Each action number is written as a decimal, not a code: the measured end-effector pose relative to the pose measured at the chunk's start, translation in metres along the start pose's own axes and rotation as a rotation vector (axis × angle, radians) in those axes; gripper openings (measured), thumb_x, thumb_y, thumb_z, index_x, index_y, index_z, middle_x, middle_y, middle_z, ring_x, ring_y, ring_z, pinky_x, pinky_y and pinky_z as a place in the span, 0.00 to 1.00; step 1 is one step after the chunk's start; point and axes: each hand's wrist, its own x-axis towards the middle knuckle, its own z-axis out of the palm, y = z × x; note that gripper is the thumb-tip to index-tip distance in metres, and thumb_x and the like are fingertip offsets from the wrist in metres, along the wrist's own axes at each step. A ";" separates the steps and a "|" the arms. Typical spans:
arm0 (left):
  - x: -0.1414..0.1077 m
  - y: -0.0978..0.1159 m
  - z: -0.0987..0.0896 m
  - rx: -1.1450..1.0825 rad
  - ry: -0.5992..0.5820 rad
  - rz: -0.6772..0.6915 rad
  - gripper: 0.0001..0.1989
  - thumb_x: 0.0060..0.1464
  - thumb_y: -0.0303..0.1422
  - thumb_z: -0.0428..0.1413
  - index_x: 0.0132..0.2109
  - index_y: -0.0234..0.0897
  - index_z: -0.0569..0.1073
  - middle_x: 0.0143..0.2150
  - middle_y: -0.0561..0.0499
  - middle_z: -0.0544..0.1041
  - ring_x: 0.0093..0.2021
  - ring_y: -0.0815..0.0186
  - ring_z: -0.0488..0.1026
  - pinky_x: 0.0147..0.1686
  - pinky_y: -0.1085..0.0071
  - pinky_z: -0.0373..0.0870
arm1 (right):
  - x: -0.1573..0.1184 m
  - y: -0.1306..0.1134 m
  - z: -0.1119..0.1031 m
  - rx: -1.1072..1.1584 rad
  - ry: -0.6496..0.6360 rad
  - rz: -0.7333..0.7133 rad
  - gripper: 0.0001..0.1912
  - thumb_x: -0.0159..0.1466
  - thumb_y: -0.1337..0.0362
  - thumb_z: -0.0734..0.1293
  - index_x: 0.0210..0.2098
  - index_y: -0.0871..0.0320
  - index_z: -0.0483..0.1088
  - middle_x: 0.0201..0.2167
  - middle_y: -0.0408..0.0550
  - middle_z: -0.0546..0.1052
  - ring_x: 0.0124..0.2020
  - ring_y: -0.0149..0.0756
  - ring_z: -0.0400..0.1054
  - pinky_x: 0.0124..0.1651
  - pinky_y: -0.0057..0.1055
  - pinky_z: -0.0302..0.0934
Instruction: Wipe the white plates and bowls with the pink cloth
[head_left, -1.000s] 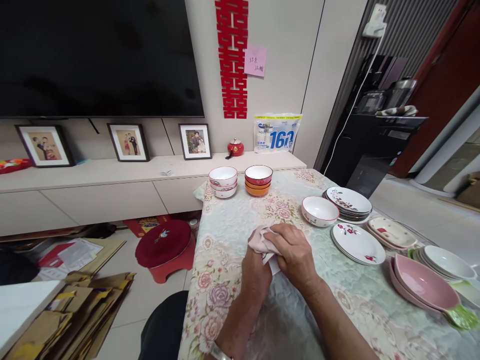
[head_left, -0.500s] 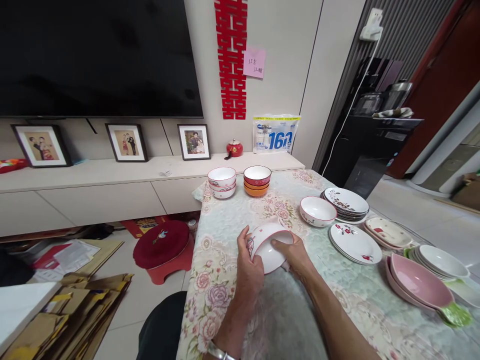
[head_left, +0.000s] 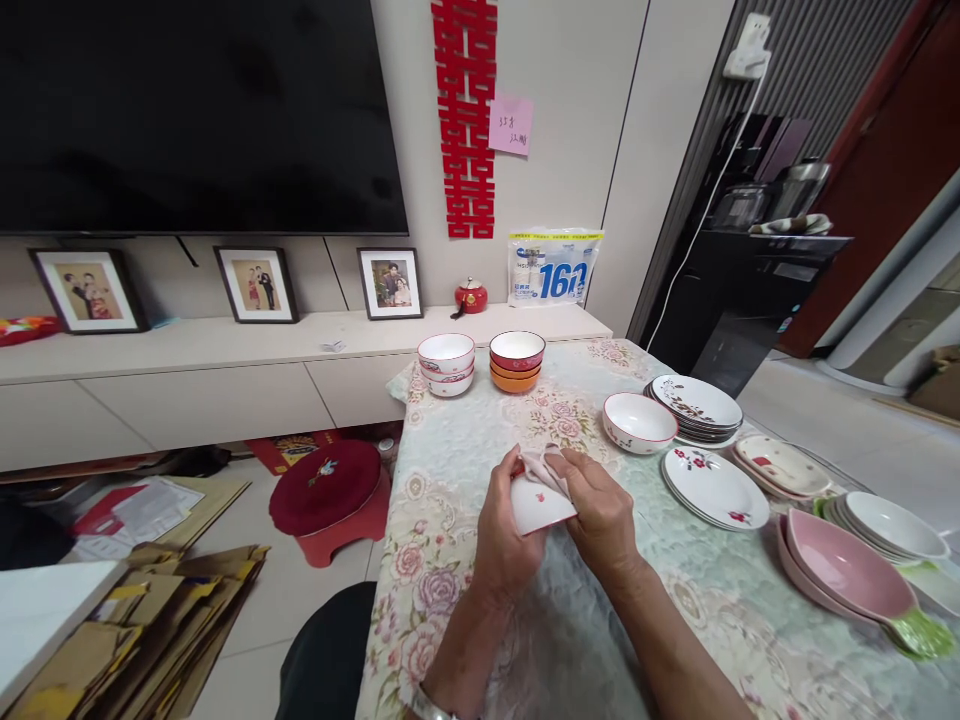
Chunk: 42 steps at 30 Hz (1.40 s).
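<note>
My left hand (head_left: 504, 525) is closed on a white bowl (head_left: 536, 508) with a red rim and a small red mark on its outside. The bowl is tipped so that its outer wall shows and its inside is hidden. In my right hand (head_left: 606, 508) is a pale pinkish cloth (head_left: 546, 468), pressed against the top of the bowl, fingers bent over it. Beyond the hands stand a stack of white bowls with pink rims (head_left: 447, 366) and a stack of red and orange bowls (head_left: 516, 362). A single white bowl (head_left: 639, 425) with a red rim sits to the right.
The floral tablecloth (head_left: 427, 590) covers the table. Along its right side lie stacked brown-patterned plates (head_left: 697, 402), flowered plates (head_left: 712, 490), square dishes (head_left: 784, 465), small white bowls (head_left: 896, 527) and pink leaf-handled dishes (head_left: 844, 570). A red stool (head_left: 330, 490) stands at the left.
The bowl has been turned over, from its inside showing to its outer wall showing. My right hand has moved from the bowl's inside to its outside, with the cloth now plainly visible.
</note>
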 end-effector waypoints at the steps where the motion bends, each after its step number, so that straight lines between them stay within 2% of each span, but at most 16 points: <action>1: 0.000 0.001 0.000 0.045 -0.001 0.046 0.38 0.43 0.26 0.58 0.63 0.35 0.58 0.59 0.39 0.68 0.59 0.51 0.66 0.58 0.56 0.61 | 0.001 -0.003 0.000 -0.013 0.003 -0.025 0.16 0.64 0.71 0.62 0.49 0.58 0.73 0.48 0.57 0.77 0.49 0.42 0.71 0.51 0.36 0.65; 3: -0.002 0.000 0.000 0.100 0.029 0.094 0.40 0.43 0.26 0.58 0.64 0.35 0.57 0.59 0.39 0.67 0.59 0.51 0.65 0.59 0.56 0.61 | 0.002 -0.005 0.000 0.020 -0.018 -0.019 0.15 0.64 0.70 0.62 0.49 0.57 0.73 0.47 0.55 0.77 0.48 0.41 0.71 0.51 0.35 0.65; 5: -0.004 -0.002 0.001 0.106 0.075 0.085 0.41 0.42 0.25 0.58 0.65 0.35 0.55 0.58 0.39 0.68 0.57 0.51 0.67 0.56 0.57 0.63 | 0.004 -0.004 0.002 0.108 -0.044 0.069 0.14 0.63 0.70 0.63 0.47 0.56 0.73 0.46 0.54 0.77 0.47 0.40 0.72 0.49 0.34 0.65; 8: -0.007 -0.005 0.004 0.016 0.131 0.020 0.42 0.41 0.26 0.60 0.65 0.35 0.56 0.53 0.41 0.70 0.51 0.54 0.70 0.52 0.60 0.67 | 0.002 0.004 0.011 0.316 -0.082 0.325 0.13 0.60 0.69 0.63 0.43 0.56 0.75 0.41 0.51 0.79 0.41 0.40 0.73 0.44 0.33 0.66; 11: -0.005 -0.008 0.006 -0.181 0.208 -0.095 0.39 0.41 0.29 0.61 0.62 0.35 0.59 0.47 0.44 0.72 0.46 0.59 0.73 0.46 0.65 0.70 | -0.003 0.010 0.024 0.630 -0.115 0.666 0.12 0.58 0.66 0.64 0.40 0.57 0.76 0.36 0.48 0.80 0.37 0.40 0.73 0.41 0.33 0.67; 14: -0.002 -0.011 0.007 -0.366 0.314 -0.224 0.35 0.44 0.34 0.61 0.60 0.35 0.62 0.45 0.45 0.73 0.43 0.60 0.74 0.43 0.66 0.70 | -0.007 0.006 0.034 0.909 -0.126 0.985 0.13 0.52 0.62 0.69 0.37 0.59 0.76 0.31 0.48 0.80 0.31 0.41 0.72 0.35 0.34 0.67; 16: -0.001 -0.014 0.006 -0.422 0.380 -0.292 0.32 0.46 0.37 0.60 0.58 0.36 0.64 0.47 0.45 0.73 0.44 0.60 0.74 0.44 0.65 0.71 | -0.008 0.000 0.038 1.043 -0.135 1.129 0.16 0.47 0.62 0.73 0.35 0.60 0.75 0.28 0.48 0.80 0.28 0.41 0.72 0.32 0.34 0.67; 19: 0.001 -0.018 0.005 -0.446 0.419 -0.333 0.29 0.49 0.40 0.58 0.58 0.38 0.65 0.51 0.44 0.73 0.48 0.58 0.73 0.46 0.64 0.70 | -0.010 -0.008 0.041 1.173 -0.135 1.207 0.20 0.43 0.63 0.75 0.36 0.60 0.75 0.29 0.48 0.80 0.28 0.40 0.72 0.34 0.35 0.67; 22: 0.001 -0.019 0.004 -0.432 0.381 -0.330 0.28 0.49 0.39 0.58 0.58 0.38 0.66 0.53 0.44 0.73 0.50 0.57 0.73 0.49 0.62 0.69 | -0.010 -0.005 0.041 1.074 -0.108 1.180 0.19 0.44 0.63 0.73 0.37 0.61 0.75 0.28 0.48 0.80 0.28 0.40 0.72 0.32 0.34 0.67; 24: 0.001 -0.019 0.004 -0.404 0.312 -0.317 0.29 0.48 0.37 0.58 0.58 0.37 0.66 0.52 0.44 0.73 0.50 0.57 0.73 0.49 0.62 0.69 | -0.010 0.002 0.037 0.876 -0.092 1.071 0.15 0.49 0.63 0.69 0.36 0.61 0.75 0.28 0.48 0.79 0.28 0.41 0.72 0.31 0.34 0.66; 26: 0.001 -0.017 0.004 -0.366 0.232 -0.275 0.30 0.47 0.35 0.59 0.58 0.37 0.65 0.51 0.44 0.73 0.50 0.57 0.73 0.50 0.62 0.68 | -0.009 0.010 0.029 0.636 -0.078 0.845 0.14 0.54 0.65 0.65 0.39 0.59 0.75 0.32 0.48 0.80 0.33 0.42 0.73 0.36 0.34 0.67; 30: 0.001 -0.010 0.002 -0.203 0.117 -0.126 0.33 0.45 0.28 0.58 0.60 0.35 0.62 0.52 0.43 0.72 0.51 0.57 0.72 0.52 0.61 0.67 | -0.004 0.011 0.010 0.273 -0.051 0.317 0.20 0.60 0.72 0.59 0.49 0.56 0.73 0.43 0.51 0.78 0.44 0.41 0.72 0.46 0.35 0.66; 34: 0.000 -0.003 -0.001 0.053 0.030 0.080 0.35 0.43 0.25 0.57 0.61 0.35 0.60 0.56 0.40 0.69 0.57 0.53 0.67 0.57 0.57 0.63 | 0.000 0.000 0.000 0.073 -0.030 0.027 0.18 0.64 0.71 0.61 0.52 0.56 0.72 0.49 0.55 0.76 0.50 0.42 0.71 0.51 0.36 0.65; 38: -0.004 0.000 0.003 0.111 0.055 0.105 0.40 0.43 0.25 0.58 0.64 0.35 0.56 0.58 0.39 0.68 0.58 0.51 0.66 0.57 0.56 0.63 | 0.002 -0.005 -0.001 0.054 -0.014 -0.028 0.16 0.65 0.70 0.62 0.50 0.55 0.72 0.48 0.54 0.77 0.49 0.40 0.71 0.52 0.35 0.65; 40: -0.005 -0.001 0.005 0.070 0.096 0.063 0.42 0.41 0.25 0.59 0.65 0.36 0.55 0.57 0.39 0.68 0.56 0.52 0.68 0.55 0.57 0.65 | 0.003 -0.003 0.002 0.105 -0.028 0.047 0.15 0.65 0.69 0.62 0.49 0.55 0.73 0.47 0.53 0.77 0.49 0.40 0.71 0.52 0.35 0.64; 42: -0.005 -0.004 0.007 -0.003 0.154 0.004 0.42 0.40 0.26 0.60 0.64 0.35 0.56 0.54 0.41 0.69 0.53 0.54 0.70 0.52 0.60 0.68 | 0.001 0.001 0.008 0.171 -0.058 0.187 0.15 0.63 0.69 0.62 0.48 0.56 0.73 0.46 0.52 0.77 0.48 0.40 0.71 0.49 0.34 0.65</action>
